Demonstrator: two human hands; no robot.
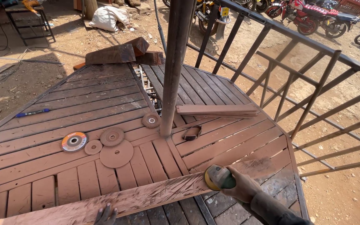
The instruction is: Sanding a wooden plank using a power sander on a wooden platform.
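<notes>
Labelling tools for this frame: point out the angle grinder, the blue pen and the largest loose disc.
angle grinder (219, 178), head view, on its green body beside the yellow guard.
blue pen (32, 112), head view, mid-barrel.
largest loose disc (116, 154), head view, on its flat face.

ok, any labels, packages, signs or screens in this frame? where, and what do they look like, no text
Grinding disc, on the slatted table left of the pole: round, with a printed orange, white and grey label ring.
White sack, on the ground beyond the table, top left: lumpy, plain as far as I can tell.
Yellow plate on a parked motorbike, top centre: small rectangle.
No screens or signs.
</notes>
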